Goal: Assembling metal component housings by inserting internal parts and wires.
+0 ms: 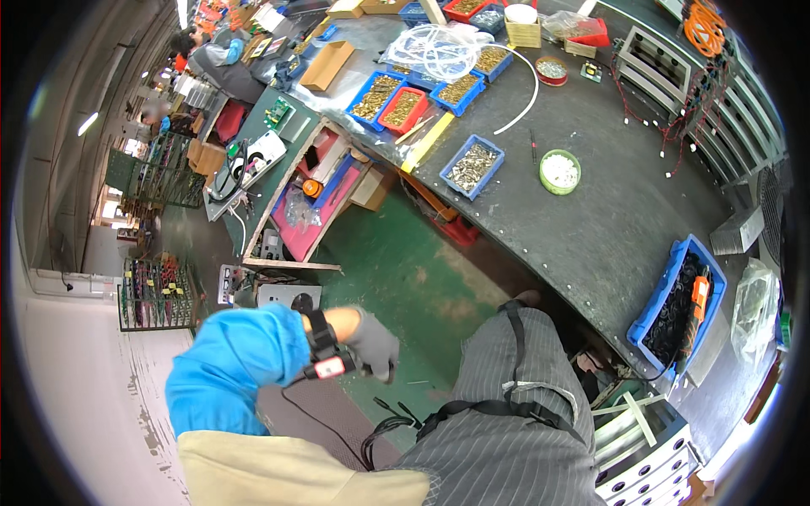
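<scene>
My left hand point(374, 344), in a grey glove, hangs over the green floor beside my striped trouser leg, away from the workbench. Its back faces up and the fingers point downward, so their grip is mostly hidden; I make out nothing in them. A dark strap with a small device point(327, 368) goes round the wrist, below a blue sleeve point(240, 358). My right hand is out of the picture. On the dark workbench point(607, 236), nearest in front, stand a blue tray point(472, 167) of small metal parts and a green bowl point(559, 188) of white pieces.
A blue bin point(648, 314) with black parts and an orange power screwdriver point(699, 297) stands at the right. Metal frames point(654, 63) and red wires line the far right. Several part trays sit at the back; a wooden-edged cabinet point(327, 126) stands left.
</scene>
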`<action>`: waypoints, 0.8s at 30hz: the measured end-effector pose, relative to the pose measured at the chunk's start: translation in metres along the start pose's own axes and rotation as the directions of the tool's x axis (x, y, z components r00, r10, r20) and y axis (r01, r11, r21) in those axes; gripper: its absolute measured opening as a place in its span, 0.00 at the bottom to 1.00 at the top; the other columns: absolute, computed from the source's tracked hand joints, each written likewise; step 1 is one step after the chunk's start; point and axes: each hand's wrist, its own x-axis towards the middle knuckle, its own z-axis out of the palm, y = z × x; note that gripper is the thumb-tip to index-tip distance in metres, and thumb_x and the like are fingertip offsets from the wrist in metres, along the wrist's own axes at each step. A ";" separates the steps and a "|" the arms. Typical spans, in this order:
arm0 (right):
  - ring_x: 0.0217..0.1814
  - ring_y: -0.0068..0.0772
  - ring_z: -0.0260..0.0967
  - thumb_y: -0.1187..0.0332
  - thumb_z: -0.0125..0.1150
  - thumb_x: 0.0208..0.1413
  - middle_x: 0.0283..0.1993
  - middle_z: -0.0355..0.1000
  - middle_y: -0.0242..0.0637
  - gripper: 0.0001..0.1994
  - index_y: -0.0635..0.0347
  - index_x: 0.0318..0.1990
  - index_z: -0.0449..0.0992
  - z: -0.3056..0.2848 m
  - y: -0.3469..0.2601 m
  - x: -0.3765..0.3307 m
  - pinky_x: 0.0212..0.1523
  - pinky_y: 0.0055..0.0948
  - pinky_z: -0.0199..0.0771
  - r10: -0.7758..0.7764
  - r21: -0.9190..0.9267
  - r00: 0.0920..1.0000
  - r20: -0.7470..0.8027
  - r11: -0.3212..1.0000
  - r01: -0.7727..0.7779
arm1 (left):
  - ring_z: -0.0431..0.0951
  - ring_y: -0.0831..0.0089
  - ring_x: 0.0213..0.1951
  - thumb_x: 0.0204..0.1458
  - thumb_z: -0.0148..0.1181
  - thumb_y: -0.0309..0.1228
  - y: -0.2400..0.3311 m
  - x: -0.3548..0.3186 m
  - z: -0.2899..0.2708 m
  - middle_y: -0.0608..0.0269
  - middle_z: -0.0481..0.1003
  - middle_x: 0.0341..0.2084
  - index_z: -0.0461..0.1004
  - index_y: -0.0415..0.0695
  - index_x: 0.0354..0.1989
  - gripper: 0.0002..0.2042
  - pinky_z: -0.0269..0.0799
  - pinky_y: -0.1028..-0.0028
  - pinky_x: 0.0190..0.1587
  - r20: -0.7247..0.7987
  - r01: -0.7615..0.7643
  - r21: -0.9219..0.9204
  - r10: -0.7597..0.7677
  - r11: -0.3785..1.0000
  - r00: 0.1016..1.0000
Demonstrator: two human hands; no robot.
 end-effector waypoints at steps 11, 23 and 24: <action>0.38 0.41 0.78 0.62 0.65 0.58 0.36 0.78 0.40 0.12 0.57 0.45 0.82 0.051 0.014 0.016 0.42 0.38 0.76 -0.032 -0.020 0.999 -0.003 0.999 0.032 | 0.74 0.81 0.21 0.57 0.57 0.35 0.160 -0.276 -0.150 0.63 0.80 0.24 0.81 0.42 0.54 0.19 0.72 0.76 0.24 -0.719 0.325 0.099 -0.158 0.940 0.676; 0.36 0.41 0.78 0.62 0.66 0.58 0.33 0.78 0.39 0.10 0.56 0.42 0.82 0.111 0.029 0.006 0.40 0.38 0.77 -0.071 -0.074 0.981 -0.181 0.996 0.058 | 0.67 0.87 0.20 0.65 0.59 0.31 0.298 -0.361 -0.180 0.67 0.80 0.31 0.76 0.34 0.59 0.18 0.63 0.84 0.21 -0.824 0.173 0.092 -0.023 0.981 0.565; 0.35 0.41 0.78 0.62 0.66 0.57 0.33 0.78 0.39 0.10 0.56 0.42 0.83 0.122 0.026 -0.002 0.40 0.38 0.77 -0.046 -0.071 0.974 -0.221 0.997 0.031 | 0.66 0.87 0.19 0.65 0.59 0.32 0.318 -0.360 -0.184 0.70 0.77 0.27 0.76 0.35 0.60 0.18 0.62 0.84 0.20 -0.831 0.255 0.236 0.059 0.938 0.552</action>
